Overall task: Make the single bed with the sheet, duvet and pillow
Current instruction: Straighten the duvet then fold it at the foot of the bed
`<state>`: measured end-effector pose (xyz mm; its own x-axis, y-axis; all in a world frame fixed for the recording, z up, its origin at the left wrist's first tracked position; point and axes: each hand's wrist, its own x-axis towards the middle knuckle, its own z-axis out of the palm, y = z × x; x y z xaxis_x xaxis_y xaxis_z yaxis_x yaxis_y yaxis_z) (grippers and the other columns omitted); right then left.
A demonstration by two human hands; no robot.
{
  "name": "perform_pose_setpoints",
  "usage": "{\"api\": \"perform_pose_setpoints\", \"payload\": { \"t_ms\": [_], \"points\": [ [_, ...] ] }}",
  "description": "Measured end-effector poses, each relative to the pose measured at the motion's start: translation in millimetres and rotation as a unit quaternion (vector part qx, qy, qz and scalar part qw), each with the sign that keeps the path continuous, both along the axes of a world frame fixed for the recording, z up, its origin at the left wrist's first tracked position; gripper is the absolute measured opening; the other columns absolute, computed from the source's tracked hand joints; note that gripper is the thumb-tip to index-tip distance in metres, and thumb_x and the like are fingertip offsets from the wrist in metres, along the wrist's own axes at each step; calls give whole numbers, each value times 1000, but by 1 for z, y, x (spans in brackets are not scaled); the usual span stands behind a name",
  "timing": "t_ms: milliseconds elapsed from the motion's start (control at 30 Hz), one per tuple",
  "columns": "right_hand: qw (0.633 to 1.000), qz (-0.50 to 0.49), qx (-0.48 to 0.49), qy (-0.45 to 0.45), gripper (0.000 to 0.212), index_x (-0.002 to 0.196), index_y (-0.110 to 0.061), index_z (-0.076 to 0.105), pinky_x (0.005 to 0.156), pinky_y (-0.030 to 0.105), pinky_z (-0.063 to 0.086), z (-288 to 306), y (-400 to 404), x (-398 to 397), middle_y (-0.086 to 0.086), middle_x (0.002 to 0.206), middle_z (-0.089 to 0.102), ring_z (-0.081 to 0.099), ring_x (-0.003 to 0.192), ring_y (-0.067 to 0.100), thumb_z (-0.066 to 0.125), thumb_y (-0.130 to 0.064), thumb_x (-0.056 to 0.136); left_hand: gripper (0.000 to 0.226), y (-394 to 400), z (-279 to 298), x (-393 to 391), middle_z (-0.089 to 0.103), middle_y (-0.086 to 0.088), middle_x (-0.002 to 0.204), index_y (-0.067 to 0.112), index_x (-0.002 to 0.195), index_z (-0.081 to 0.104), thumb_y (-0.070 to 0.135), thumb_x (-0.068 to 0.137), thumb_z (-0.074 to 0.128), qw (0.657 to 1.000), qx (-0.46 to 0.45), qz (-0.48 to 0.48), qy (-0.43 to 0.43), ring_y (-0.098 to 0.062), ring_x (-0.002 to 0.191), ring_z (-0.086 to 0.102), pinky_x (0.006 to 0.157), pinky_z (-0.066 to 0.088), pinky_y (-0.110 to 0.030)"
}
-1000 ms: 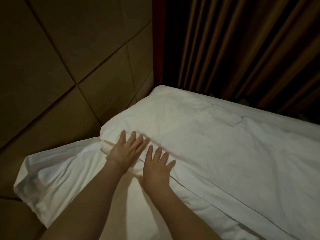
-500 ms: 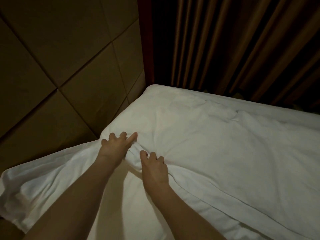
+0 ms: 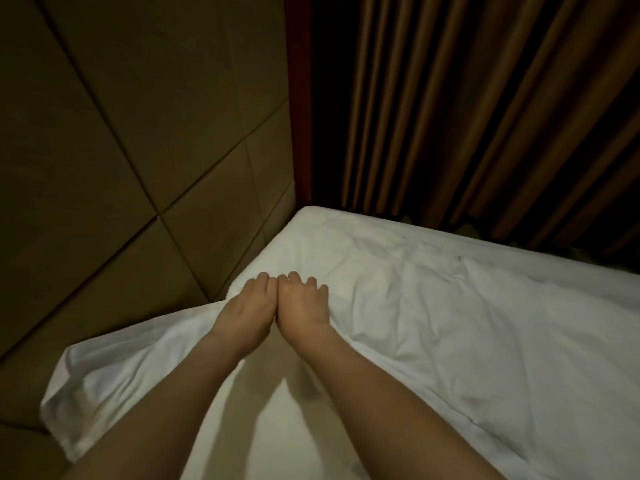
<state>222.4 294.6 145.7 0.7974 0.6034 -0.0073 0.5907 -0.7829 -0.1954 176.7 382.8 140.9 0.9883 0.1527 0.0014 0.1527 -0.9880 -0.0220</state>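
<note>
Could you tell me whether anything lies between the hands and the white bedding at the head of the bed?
Nothing visible does: the left hand and right hand lie side by side directly on the white bedding, fingers curled into the cloth.

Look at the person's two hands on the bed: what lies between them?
Nothing: in the head view the left hand and right hand press side by side, touching, both gripping the white sheet.
</note>
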Motion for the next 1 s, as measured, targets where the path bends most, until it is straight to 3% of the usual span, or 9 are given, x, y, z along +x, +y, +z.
{"api": "perform_pose_setpoints", "payload": {
  "t_ms": [100, 167, 267, 333, 400, 567, 700, 933, 1000],
  "points": [
    [1000, 23, 2, -14, 36, 127, -12, 44, 86, 36, 42, 4, -21, 0, 10, 123, 52, 52, 107, 31, 52, -11, 93, 45, -11, -1, -1, 55, -6, 87, 9, 92, 57, 12, 56, 84, 997, -17, -44, -59, -21, 74, 55, 55, 42, -28],
    [1000, 23, 11, -6, 40, 132, -11, 40, 85, 35, 43, 5, -40, -1, 10, 126, 49, 51, 107, 31, 50, -9, 94, 68, -19, -1, -3, 58, -8, 93, 9, 95, 60, 25, 37, 93, 996, 12, -37, -75, -27, 78, 59, 54, 47, -35],
    [999, 14, 30, -3, 46, 139, -13, 35, 82, 35, 44, 5, -68, -4, 11, 126, 49, 52, 105, 31, 44, -6, 95, 90, -35, -2, 2, 25, -4, 145, 29, 141, 32, 42, 66, 80, 993, -108, 51, -8, -31, 132, 32, 94, 40, -54],
    [999, -4, 40, 10, 44, 138, -13, 36, 80, 35, 44, 4, -89, -5, 11, 125, 50, 52, 104, 31, 45, -9, 95, 81, -52, -2, 12, 26, -4, 146, 34, 140, 30, 37, 73, 74, 973, -218, 74, 34, -28, 129, 37, 99, 41, -45],
    [997, -45, 57, 24, 43, 137, -14, 37, 82, 35, 44, 6, -117, -1, 10, 126, 48, 52, 106, 30, 47, -11, 95, 60, -83, 6, 27, 45, -4, 128, 27, 127, 43, 29, 74, 72, 962, -264, 59, 26, -24, 107, 52, 85, 44, -32],
    [981, -148, 121, 31, 51, 141, -18, 31, 86, 33, 42, 23, -225, 14, 8, 130, 44, 49, 109, 29, 47, -10, 93, 45, -199, 33, 65, 49, -2, 106, 19, 108, 53, 23, 69, 76, 976, -203, -54, -62, -24, 90, 52, 73, 40, -28],
    [966, -216, 139, 38, 53, 144, -20, 29, 90, 30, 39, 21, -323, 14, 5, 132, 43, 47, 112, 25, 43, -10, 94, 44, -297, 32, 88, 41, 2, 95, 19, 102, 53, 30, 66, 76, 974, -140, -174, -47, -21, 87, 45, 76, 41, -31],
    [930, -323, 158, 72, 50, 143, -13, 31, 98, 28, 34, -8, -505, -1, 5, 142, 36, 43, 123, 23, 40, -7, 94, 49, -487, 13, 98, 57, -15, 108, 13, 99, 62, 21, 55, 83, 934, -17, -357, -19, -39, 84, 55, 75, 50, -46],
    [919, -354, 153, 79, 49, 143, -13, 31, 100, 27, 33, -18, -554, -10, 4, 143, 35, 42, 124, 21, 40, -11, 96, 50, -544, 6, 96, 49, -12, 124, 14, 112, 57, 20, 66, 76, 924, -7, -382, 1, -39, 101, 51, 86, 45, -47]
  ]
}}
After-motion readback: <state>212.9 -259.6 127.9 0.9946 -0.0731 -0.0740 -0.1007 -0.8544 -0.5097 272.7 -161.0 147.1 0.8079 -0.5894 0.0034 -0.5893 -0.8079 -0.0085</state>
